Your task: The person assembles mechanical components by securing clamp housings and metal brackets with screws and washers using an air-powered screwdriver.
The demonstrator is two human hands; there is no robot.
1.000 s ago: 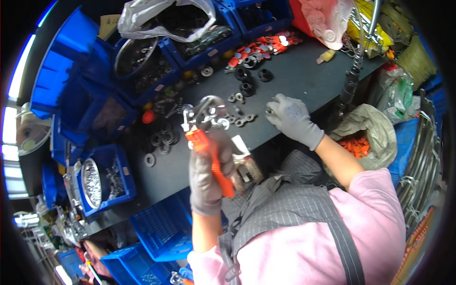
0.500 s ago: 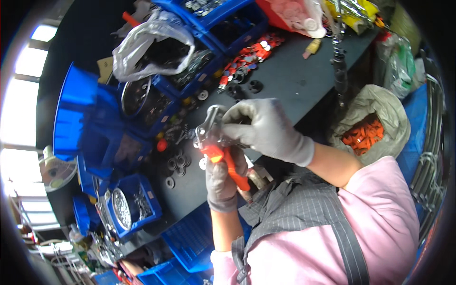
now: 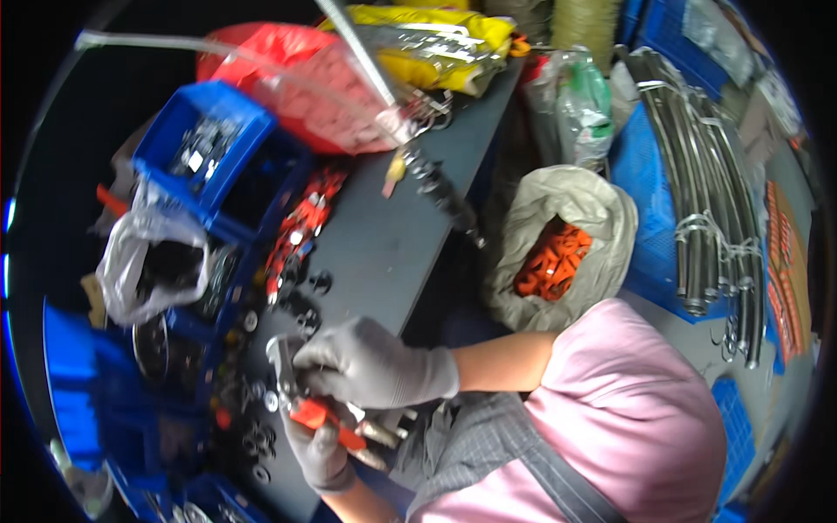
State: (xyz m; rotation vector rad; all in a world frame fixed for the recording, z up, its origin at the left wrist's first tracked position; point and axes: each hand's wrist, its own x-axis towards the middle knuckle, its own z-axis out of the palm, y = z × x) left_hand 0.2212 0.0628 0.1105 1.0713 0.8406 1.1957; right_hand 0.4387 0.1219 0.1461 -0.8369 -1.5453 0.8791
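My left hand [image 3: 321, 455], in a grey glove, is closed around the orange handle [image 3: 316, 413] of a hand tool with a shiny metal head [image 3: 282, 364]. The metal head points up and away from me, over the near part of the workbench. My gloved right hand [image 3: 377, 364] reaches across from the right, its fingers curled and pinched close against the metal head. What the right fingertips hold is hidden by the glove. Beside the hands, black round parts [image 3: 321, 281] and grey rings [image 3: 258, 440] lie on the dark bench [image 3: 384, 248].
Blue bins [image 3: 248, 131] of small parts and a white plastic bag [image 3: 118, 270] line the left. Red and orange pieces [image 3: 301, 228] are strewn beyond the hands. A sack [image 3: 602, 196] of orange parts [image 3: 554, 261] stands right of the bench, near bundled metal tubes [image 3: 711, 209].
My view has turned to the right, so bench, bins and hands appear further left and the tubes show fully. Both hands stay together at the orange-handled tool.
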